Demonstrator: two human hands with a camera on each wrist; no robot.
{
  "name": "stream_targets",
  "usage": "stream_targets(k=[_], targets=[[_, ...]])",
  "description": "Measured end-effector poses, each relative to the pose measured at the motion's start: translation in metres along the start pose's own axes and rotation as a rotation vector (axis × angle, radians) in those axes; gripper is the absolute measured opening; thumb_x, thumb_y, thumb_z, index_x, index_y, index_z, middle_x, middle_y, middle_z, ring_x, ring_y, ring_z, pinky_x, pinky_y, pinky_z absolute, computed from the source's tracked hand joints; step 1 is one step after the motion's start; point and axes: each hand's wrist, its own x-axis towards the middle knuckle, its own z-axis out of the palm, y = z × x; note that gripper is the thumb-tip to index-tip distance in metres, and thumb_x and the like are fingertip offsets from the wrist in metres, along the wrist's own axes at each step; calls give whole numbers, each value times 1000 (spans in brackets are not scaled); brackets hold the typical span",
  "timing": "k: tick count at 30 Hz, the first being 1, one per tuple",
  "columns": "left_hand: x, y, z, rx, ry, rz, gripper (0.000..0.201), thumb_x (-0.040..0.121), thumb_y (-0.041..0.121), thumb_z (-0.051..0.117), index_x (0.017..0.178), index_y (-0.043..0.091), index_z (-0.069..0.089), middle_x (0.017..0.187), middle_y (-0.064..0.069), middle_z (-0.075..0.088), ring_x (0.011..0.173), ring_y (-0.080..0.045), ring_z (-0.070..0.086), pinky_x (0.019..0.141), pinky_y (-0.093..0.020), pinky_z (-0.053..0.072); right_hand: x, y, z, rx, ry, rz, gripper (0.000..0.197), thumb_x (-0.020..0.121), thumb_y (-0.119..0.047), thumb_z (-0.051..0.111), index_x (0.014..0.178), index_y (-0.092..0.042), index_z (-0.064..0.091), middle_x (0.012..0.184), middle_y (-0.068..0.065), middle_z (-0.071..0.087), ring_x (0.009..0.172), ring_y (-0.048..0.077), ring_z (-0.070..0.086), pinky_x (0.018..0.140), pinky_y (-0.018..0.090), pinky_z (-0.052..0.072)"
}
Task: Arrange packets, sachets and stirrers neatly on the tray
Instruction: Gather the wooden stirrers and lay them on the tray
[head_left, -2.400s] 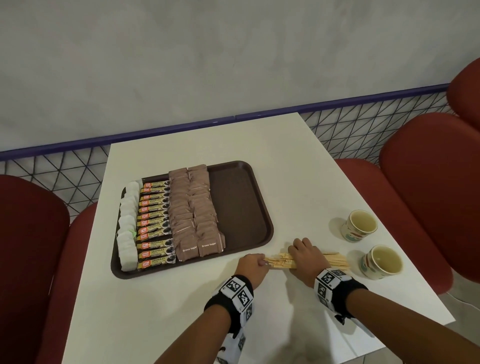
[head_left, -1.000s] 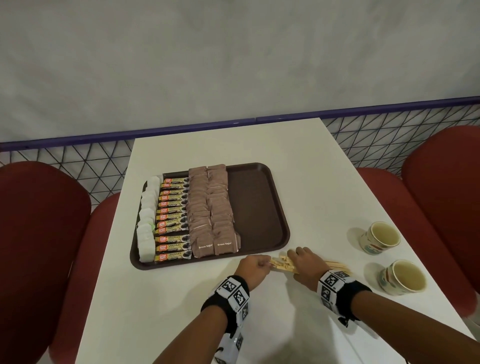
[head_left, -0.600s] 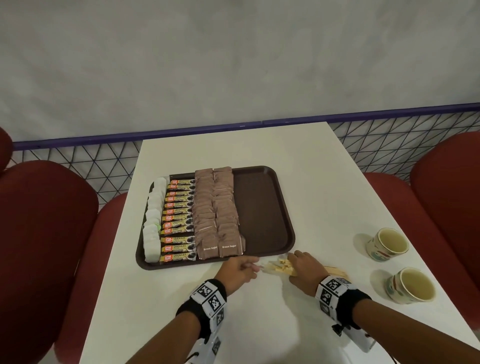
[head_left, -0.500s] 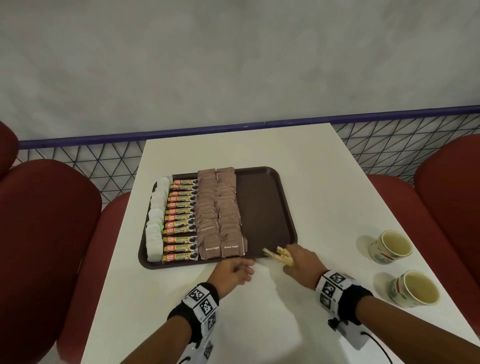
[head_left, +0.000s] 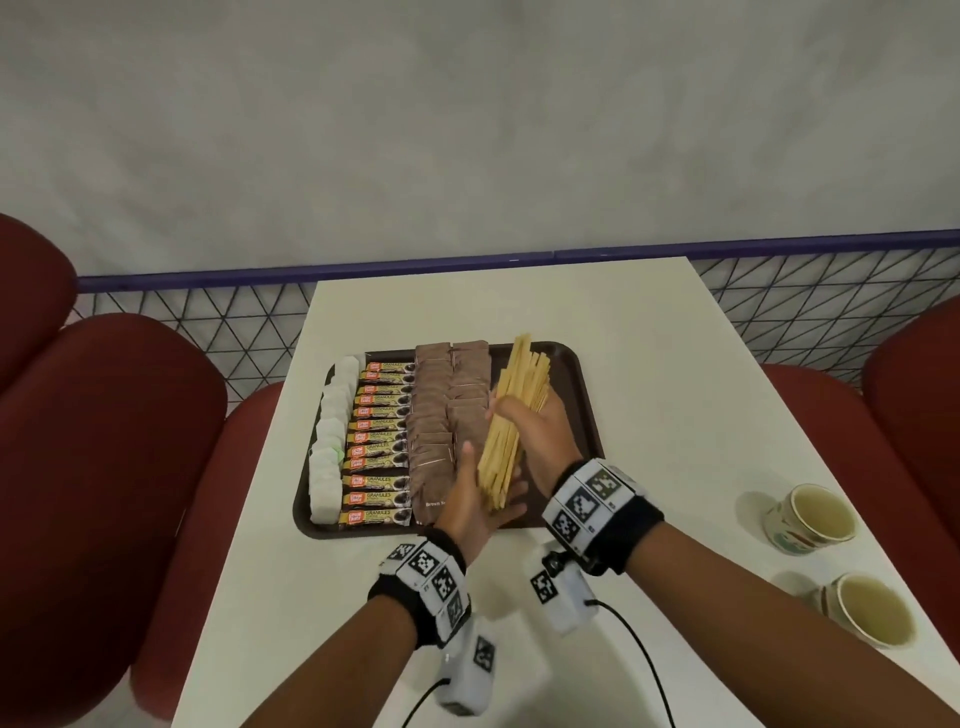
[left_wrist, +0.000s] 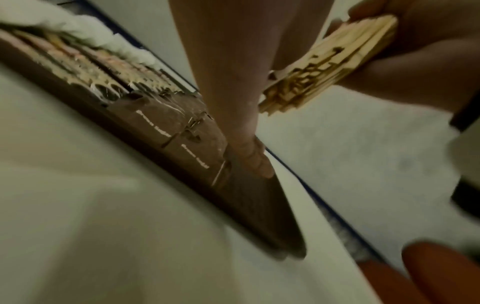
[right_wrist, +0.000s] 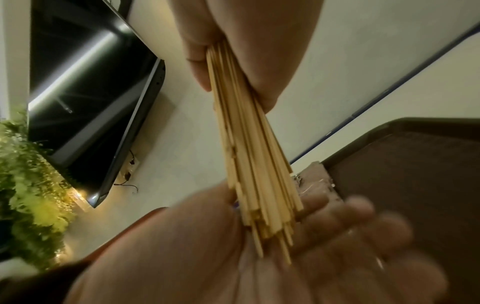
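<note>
A brown tray (head_left: 575, 383) lies on the white table (head_left: 665, 415). It holds a column of white packets (head_left: 332, 441), a column of coffee sticks (head_left: 382, 441) and two columns of brown sugar sachets (head_left: 441, 415). Its right strip is bare. My right hand (head_left: 540, 426) grips a bundle of wooden stirrers (head_left: 524, 374) around its middle, tilted over that bare strip. My left hand (head_left: 470, 501) is flat, with its palm against the bundle's lower ends. The right wrist view shows the stirrers (right_wrist: 254, 164) ending on the left palm (right_wrist: 298, 257).
Two paper cups (head_left: 810, 525) (head_left: 867, 608) stand at the table's right front edge. Red chairs (head_left: 104, 467) flank the table on both sides. A wire-mesh rail with a blue bar (head_left: 519, 260) runs behind the table, below a grey wall.
The stirrers left the table by the tray's front right corner and now hang over the tray in my right hand. My left hand let go and opened under their ends.
</note>
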Motion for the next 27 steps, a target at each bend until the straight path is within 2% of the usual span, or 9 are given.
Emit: stream_targets(k=[2,5,10,14,16,19,21,24,27], targets=[[0,9,3,-115,-22,8,62,97,54,19,103,12,64,99,-12,67,92,-22,62,85,-35,51,2,4,6,27,-2,7,10,82,-2,58,84,-12,58,75,-7,61,70,0,61,73,20,46],[-3,14,1,-184,-51,5,56,99,50,21,106,13,63,105,-11,67,94,-20,62,78,-28,55,6,11,9,89,-14,41,16,83,-4,62,87,-19,61,77,-5,63,75,7,62,83,28,49],[-4,7,-9,-231,-15,-16,59,98,52,23,121,10,58,131,-24,52,105,-26,55,94,-39,47,9,9,14,151,-79,21,14,84,-3,62,90,-15,59,78,-3,60,67,4,60,67,17,51],[-4,13,-9,-199,-87,13,57,96,55,24,129,19,54,120,-11,64,104,-21,63,80,-34,55,8,15,17,105,-118,46,15,81,-5,66,87,-18,61,81,-3,64,76,7,63,68,19,51],[-9,15,-6,-233,-120,22,53,95,55,25,128,25,54,126,-10,62,118,-23,57,90,-38,52,7,20,19,73,-135,69,15,80,-5,66,86,-17,60,81,-1,64,76,11,63,72,23,52],[-10,12,-9,-241,-123,54,54,96,55,23,129,24,53,129,-10,60,124,-25,53,105,-44,41,9,22,21,79,-131,97,15,82,-4,64,81,-18,60,72,1,62,70,13,62,80,34,52],[-10,13,-16,-230,-117,77,60,95,57,19,130,20,51,129,-12,59,124,-28,52,106,-45,40,11,22,20,81,-135,107,13,83,-5,63,81,-18,59,70,2,61,71,15,61,87,41,48],[-8,21,-25,-147,-131,66,73,87,68,22,136,18,43,132,-15,56,123,-29,53,97,-43,47,12,22,19,55,-125,116,9,84,-9,62,85,-18,60,79,0,62,81,13,61,89,34,46],[-11,26,-25,8,-182,60,67,80,69,38,133,28,45,130,-8,58,120,-24,55,100,-46,45,18,25,17,-2,-138,172,11,84,-14,63,95,-13,64,92,3,66,90,13,62,84,28,46]])
